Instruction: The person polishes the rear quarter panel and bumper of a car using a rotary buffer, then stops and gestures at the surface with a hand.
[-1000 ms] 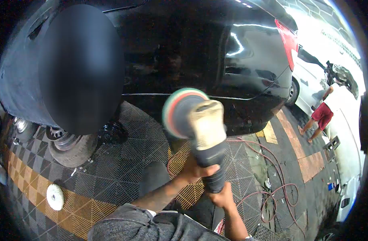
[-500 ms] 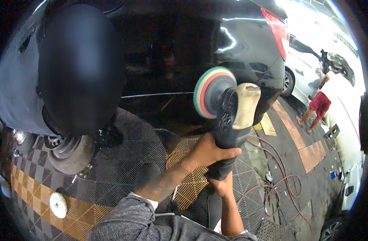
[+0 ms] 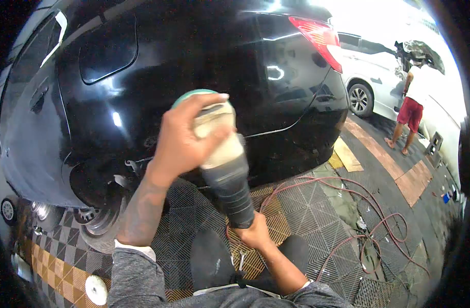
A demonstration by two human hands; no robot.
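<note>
Both hands are on a black and cream polisher point(image 3: 226, 174). My left hand point(image 3: 183, 136), a little blurred, wraps over its cream head. Its fingers lie across the top and the thumb comes down along the side. Around the rear end of the dark body, my right hand point(image 3: 254, 233) is closed. Only the green rim of the foam pad point(image 3: 194, 94) shows past my left fingers; the rest is hidden. Behind it is the glossy rear side of a black car point(image 3: 188, 56). Whether the pad touches the paint, I cannot tell.
A red hose point(image 3: 365, 192) lies coiled on the tiled floor at right. One white round pad point(image 3: 96, 290) lies at lower left, near a bare wheel point(image 3: 99, 228). Another person point(image 3: 413, 105) stands by a white car point(image 3: 368, 64).
The polisher has swung left and upright toward the black panel. My left hand has moved from its body to its head, and my right hand still holds the rear end. The view has shifted.
</note>
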